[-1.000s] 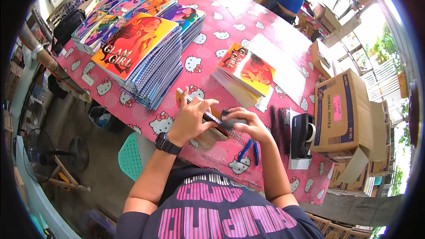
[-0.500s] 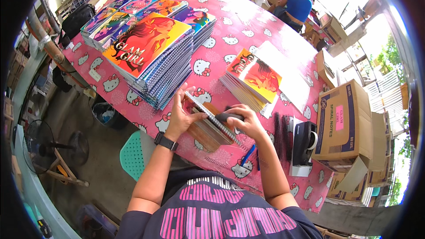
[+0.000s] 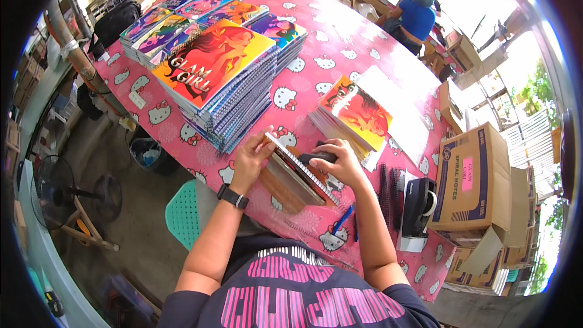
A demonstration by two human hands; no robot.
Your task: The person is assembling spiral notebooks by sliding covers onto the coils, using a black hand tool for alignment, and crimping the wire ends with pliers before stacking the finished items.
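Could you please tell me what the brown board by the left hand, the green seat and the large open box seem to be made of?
Brown board: probably wood, matte, judging by its streaked grain, though laminate is possible.
Green seat: likely moulded plastic, smooth, given its regular holes.
Large open box: apparently cardboard, matte brown, with creased, folded flaps.

Both my elbows are bending out beside my torso. Left forearm (image 3: 211,244) is slanting up and inward, wrist (image 3: 244,186) running nearly straight into the hand. Left hand (image 3: 251,159) is pinching, fingers (image 3: 263,136) reaching forward, thumb (image 3: 265,152) lying across to the right. Right forearm (image 3: 375,228) is standing steeper, leaning inward. Right hand (image 3: 341,165) is arching knuckles-up in a grip, thumb (image 3: 322,163) pointing left; its fingertips are probably curling under, hard to see here. Hands are sitting near each other, just apart.
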